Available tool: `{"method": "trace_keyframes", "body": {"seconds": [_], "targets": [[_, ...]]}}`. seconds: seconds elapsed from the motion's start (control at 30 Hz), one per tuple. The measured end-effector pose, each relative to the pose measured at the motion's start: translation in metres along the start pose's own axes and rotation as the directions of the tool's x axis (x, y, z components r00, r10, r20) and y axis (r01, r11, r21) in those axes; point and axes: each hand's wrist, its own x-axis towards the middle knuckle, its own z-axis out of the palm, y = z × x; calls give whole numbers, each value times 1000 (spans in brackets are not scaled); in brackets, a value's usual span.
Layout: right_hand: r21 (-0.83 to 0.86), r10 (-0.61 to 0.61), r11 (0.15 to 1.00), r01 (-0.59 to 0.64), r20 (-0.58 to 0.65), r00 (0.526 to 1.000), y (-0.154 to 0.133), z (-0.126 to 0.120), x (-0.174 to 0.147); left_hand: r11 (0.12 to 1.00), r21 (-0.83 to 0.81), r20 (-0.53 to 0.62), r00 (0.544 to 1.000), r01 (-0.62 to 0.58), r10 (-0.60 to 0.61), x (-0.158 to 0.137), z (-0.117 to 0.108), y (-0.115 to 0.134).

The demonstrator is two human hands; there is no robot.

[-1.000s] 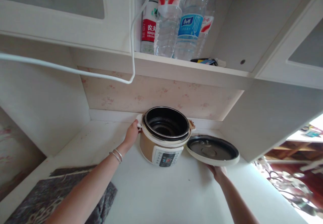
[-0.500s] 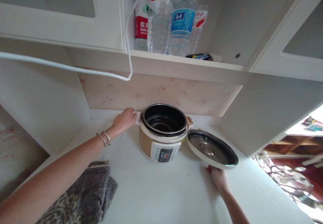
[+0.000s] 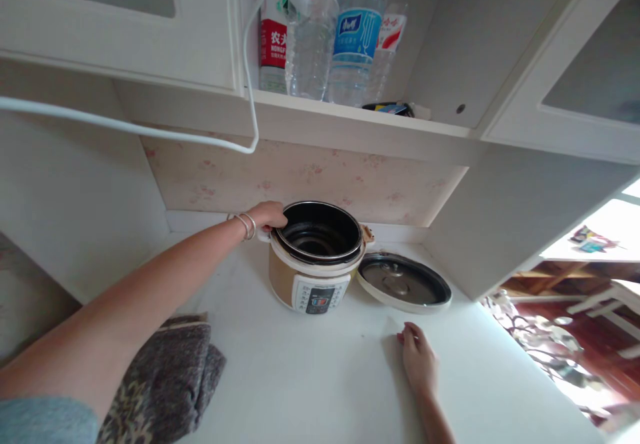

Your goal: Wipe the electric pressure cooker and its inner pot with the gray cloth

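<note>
Head view: an electric pressure cooker (image 3: 286, 276) stands upright on the white countertop (image 3: 295, 384), near the back wall, its control panel (image 3: 320, 295) facing the person. Its top is uncovered, with a black inner pot (image 3: 320, 227) seated inside. The left hand (image 3: 268, 215) is at the pot's left rim, fingers bent over the edge; whether they pinch it firmly cannot be told. Two bracelets (image 3: 249, 226) circle that wrist. The cooker's lid (image 3: 400, 283) lies underside up on the countertop, just beside the cooker on its right. The right hand (image 3: 420, 359) is in front of the lid and apart from it, with fingers loosely curled, a narrow gap at the thumb and nothing held. A folded, patterned towel (image 3: 173, 371) lies at the lower left, beneath the left arm. Above, plastic bottles (image 3: 311, 51) stand on a cabinet shelf (image 3: 345, 112), and a white cable (image 3: 170, 134) hangs in front.
</note>
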Motion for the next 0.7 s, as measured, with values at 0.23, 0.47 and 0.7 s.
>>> {"method": "trace_keyframes", "body": {"seconds": [0.23, 0.47, 0.7], "targets": [[-63, -7, 998, 6, -13, 1000, 3, 1, 6, 982, -182, 186, 983, 42, -7, 6, -9, -1], [-76, 4, 997, -5, -11, 1000, 1, 2, 6, 914, -405, 323, 940, 37, 105, -11, -11, 1], [-76, -10, 997, 9, -18, 1000, -2, 3, 9, 750, -659, 218, 968, 52, 124, -17, -2, 0]]}}
